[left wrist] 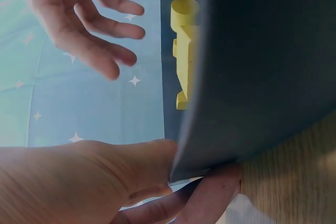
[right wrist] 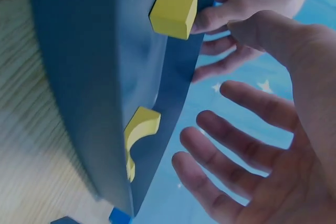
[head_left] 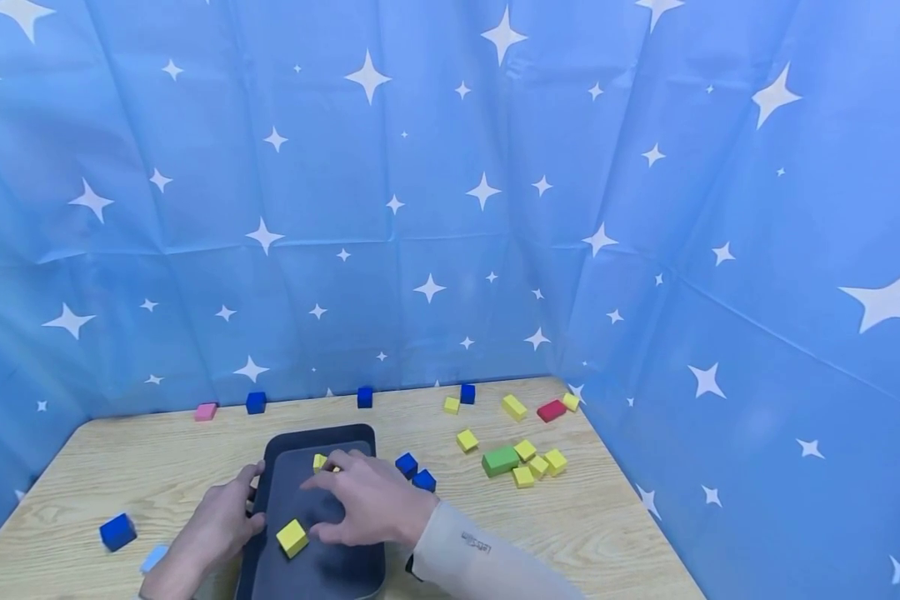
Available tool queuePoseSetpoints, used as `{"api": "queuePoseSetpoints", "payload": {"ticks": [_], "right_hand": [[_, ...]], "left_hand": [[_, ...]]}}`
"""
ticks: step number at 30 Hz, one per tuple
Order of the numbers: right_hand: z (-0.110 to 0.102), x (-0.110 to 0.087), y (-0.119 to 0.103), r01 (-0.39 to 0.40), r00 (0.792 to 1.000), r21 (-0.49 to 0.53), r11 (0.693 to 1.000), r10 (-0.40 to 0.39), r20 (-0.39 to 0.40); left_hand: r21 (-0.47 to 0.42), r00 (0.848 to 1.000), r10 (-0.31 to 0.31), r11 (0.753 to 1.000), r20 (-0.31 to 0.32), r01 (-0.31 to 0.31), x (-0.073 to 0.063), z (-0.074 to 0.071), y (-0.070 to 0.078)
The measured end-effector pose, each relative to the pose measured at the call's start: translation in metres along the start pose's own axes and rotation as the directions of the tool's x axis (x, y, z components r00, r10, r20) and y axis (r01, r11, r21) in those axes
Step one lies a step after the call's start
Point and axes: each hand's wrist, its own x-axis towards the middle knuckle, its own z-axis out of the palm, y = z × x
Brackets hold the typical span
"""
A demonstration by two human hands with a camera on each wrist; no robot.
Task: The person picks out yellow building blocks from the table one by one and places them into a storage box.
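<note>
A dark tray (head_left: 330,433) lies on the table, and my left hand (head_left: 221,518) grips its left rim, thumb toward the inside. Over the tray hovers my right hand (head_left: 378,500), fingers spread and loosely bent, holding nothing. Left of its thumb a yellow cube (head_left: 292,538) sits on the tray floor. Another yellow block (head_left: 319,462) is partly hidden by the right hand's fingers. The right wrist view shows a yellow arch-shaped block (right wrist: 144,121) in the tray. In the left wrist view, a yellow cylinder (left wrist: 185,14) shows past the tray wall, which hides part of it.
Right of the tray lie two blue cubes (head_left: 407,465), a green block (head_left: 501,461) and several yellow blocks (head_left: 555,462). A red block (head_left: 551,410) is farther back. At left are a blue cube (head_left: 117,532) and a light-blue block (head_left: 153,558). A starred curtain (head_left: 420,208) borders the table.
</note>
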Motion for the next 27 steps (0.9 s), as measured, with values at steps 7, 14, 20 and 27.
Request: {"api": "queuePoseSetpoints", "payload": {"ticks": [7,14,20,27], "right_hand": [[0.000,-0.018,0.020,-0.043,0.997,0.083,0.996,0.048,-0.065],[0.007,-0.045,0.046,-0.139,0.976,0.157,0.978,0.163,-0.147],[0.015,-0.065,0.069,-0.210,0.948,0.211,0.955,0.252,-0.196],[0.022,-0.084,0.088,-0.267,0.919,0.279,0.922,0.331,-0.215]], "left_hand": [[-0.001,1.000,-0.009,1.000,-0.012,0.009,0.001,0.000,0.001],[-0.014,1.000,0.003,1.000,-0.019,-0.004,0.003,0.001,0.002],[-0.032,1.000,0.006,0.999,-0.023,-0.006,0.001,0.000,0.001],[-0.043,1.000,-0.015,0.999,-0.002,0.015,0.000,0.002,-0.001]]}}
